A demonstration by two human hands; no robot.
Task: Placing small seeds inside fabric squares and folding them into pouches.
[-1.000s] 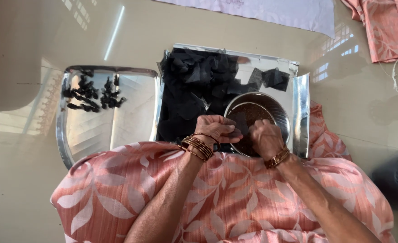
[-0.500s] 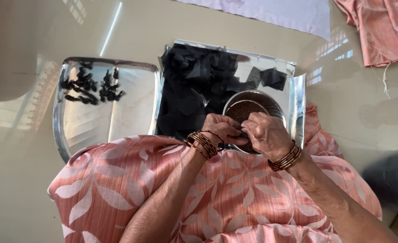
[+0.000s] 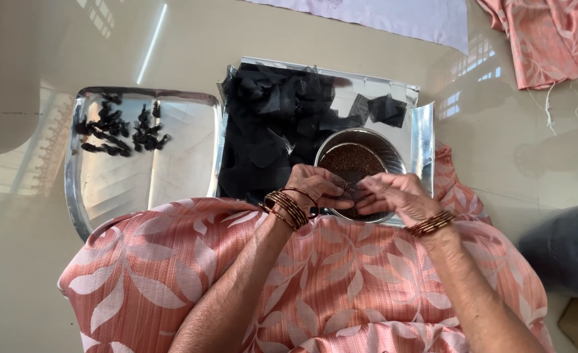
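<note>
My left hand [image 3: 315, 186] and my right hand [image 3: 393, 195] meet over the near rim of a round steel bowl [image 3: 375, 142] filled with small brown seeds [image 3: 351, 160]. Both sets of fingers pinch a small piece of black net cloth [image 3: 354, 191] between them. The bowl stands in a rectangular steel tray [image 3: 423, 140] that also holds a heap of black net pieces [image 3: 272, 131]. Bangles circle both wrists. My lap, covered in pink leaf-print cloth [image 3: 302, 281], lies under my forearms.
A second steel tray [image 3: 171, 157] on the left holds several small tied black bundles [image 3: 122, 131]. Pink cloth [image 3: 550, 39] lies at the top right, a white sheet [image 3: 393, 13] at the top, and a dark bag [image 3: 567, 248] at the right edge. The floor is glossy.
My hands stay together over the bowl. The fingers have shifted slightly on the small black piece, and the view has tilted a little.
</note>
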